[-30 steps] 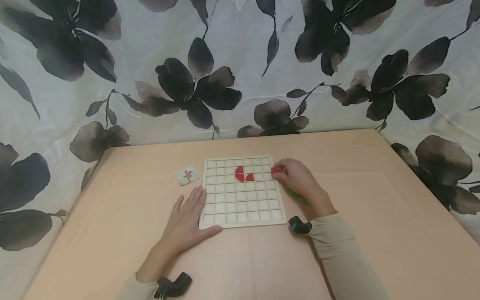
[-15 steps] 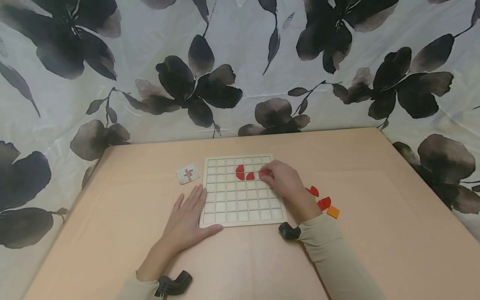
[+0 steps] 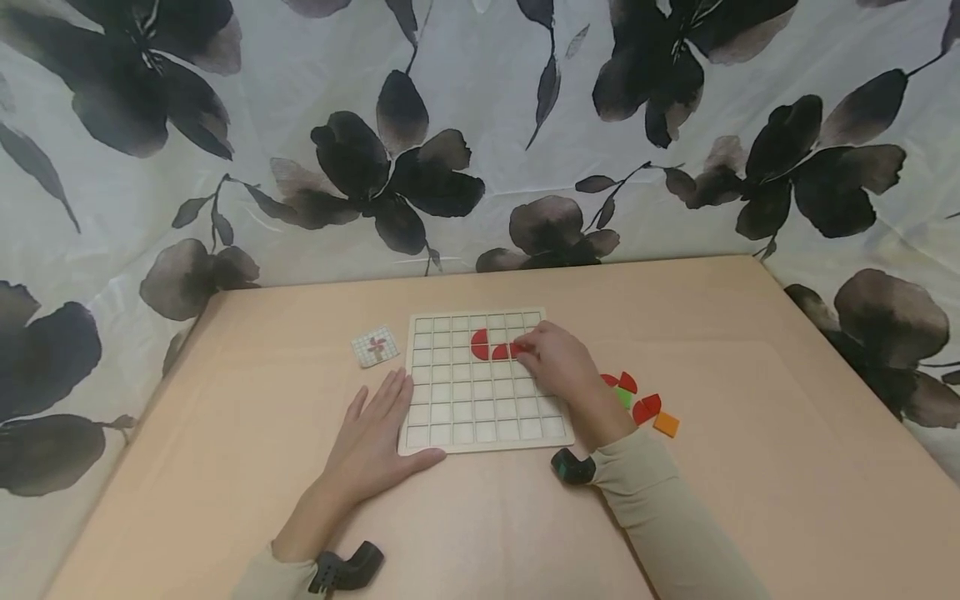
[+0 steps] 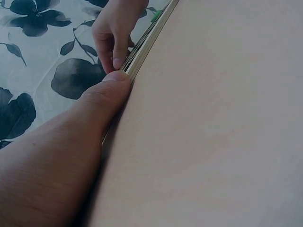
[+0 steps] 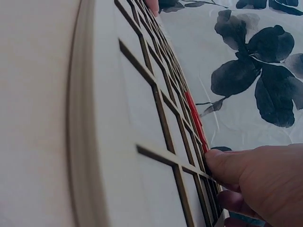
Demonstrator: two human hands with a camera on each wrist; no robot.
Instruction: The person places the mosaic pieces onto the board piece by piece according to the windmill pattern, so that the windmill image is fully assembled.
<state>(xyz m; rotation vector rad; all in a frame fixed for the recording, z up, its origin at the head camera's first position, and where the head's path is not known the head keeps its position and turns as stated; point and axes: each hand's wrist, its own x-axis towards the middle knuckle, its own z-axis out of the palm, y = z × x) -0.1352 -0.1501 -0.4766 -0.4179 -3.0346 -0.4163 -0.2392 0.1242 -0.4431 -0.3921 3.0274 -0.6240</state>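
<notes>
A white grid board [image 3: 480,445] with thin raised lines lies flat on the table. On its upper part sit red quarter-circle tiles [image 3: 479,345], two forming a half round and another one cell to the right. My right hand [image 3: 561,360] pinches one more red quarter-circle tile [image 3: 516,350] over the cell beside them, partly hidden by the fingertips. My left hand [image 3: 372,442] rests with fairly straight fingers along the board's left edge, its thumb at the near left corner. In the left wrist view that thumb [image 4: 113,82] touches the board's edge.
Left of the board lies a small pattern card [image 3: 374,347] with a red and brown figure on a grid. Right of the board, near my right forearm, are loose red tiles [image 3: 647,407], a green tile [image 3: 624,397] and an orange square tile [image 3: 666,424]. Floral fabric hangs behind the table.
My right hand has moved left from the board's right edge onto the grid, carrying the red tile beside the others. The loose tiles at right have come into view. My left hand stays put.
</notes>
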